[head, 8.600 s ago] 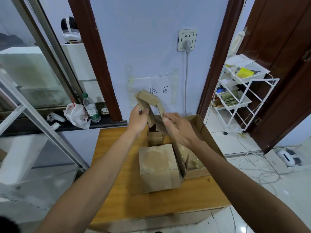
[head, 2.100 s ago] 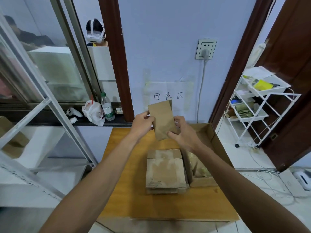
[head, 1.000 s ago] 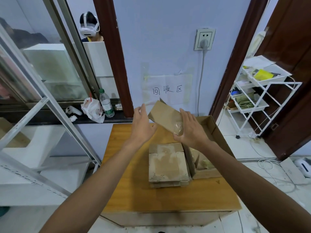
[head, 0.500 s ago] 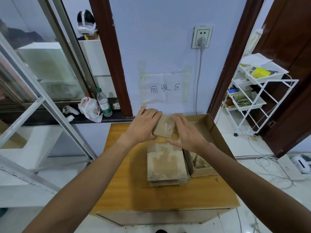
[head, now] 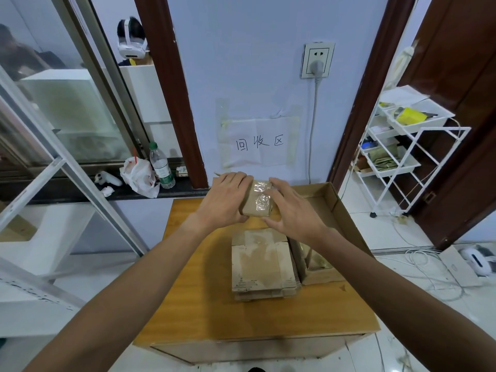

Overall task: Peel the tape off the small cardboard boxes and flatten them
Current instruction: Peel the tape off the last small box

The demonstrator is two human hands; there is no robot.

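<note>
I read the scene from 9 o'clock across. A water bottle (head: 161, 166) and a white plastic bag (head: 138, 178) sit on the dark sill at 10 o'clock. The left hand (head: 225, 200) grasps the left side of the small cardboard box (head: 253, 207), fingers curled over its top edge. The box is held above the 12 o'clock end of the wooden table (head: 193, 291), with its clear tape (head: 261, 200) facing up. The right hand (head: 292, 214) grasps the right side, fingers curled over the taped face. The flattened boxes (head: 264, 267) lie stacked at 6 o'clock from the hands. An open carton (head: 335, 208) stands just beside the stack at 3 o'clock.
</note>
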